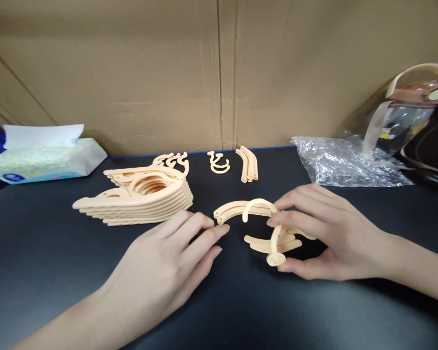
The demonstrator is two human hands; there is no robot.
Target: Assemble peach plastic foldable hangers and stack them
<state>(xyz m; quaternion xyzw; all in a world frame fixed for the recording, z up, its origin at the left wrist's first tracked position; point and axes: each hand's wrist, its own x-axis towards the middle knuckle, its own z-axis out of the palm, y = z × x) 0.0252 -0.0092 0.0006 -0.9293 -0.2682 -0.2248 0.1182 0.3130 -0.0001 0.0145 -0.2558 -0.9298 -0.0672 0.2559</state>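
My right hand [332,233] pinches a cream plastic hanger hook [275,240], its round base low and its curl up to the left. Behind that hook lie curved cream hanger bars [233,209] and flatter hanger parts [263,244], partly covered by the hook and my fingers. My left hand [171,257] is open with its fingers stretched out, its tips at or just short of the left ends of the curved bars. Whether they touch, I cannot tell. Beyond my left hand is a stack of cream folding-hanger pieces [149,204].
Several loose hooks [171,159] lie behind the stack, with more hooks [219,163] and curved bars [248,165] by the cardboard wall [149,73]. A tissue pack [47,160] stands left. Crumpled clear plastic [339,163] and a drink bottle [409,116] are at right on the black table [222,311].
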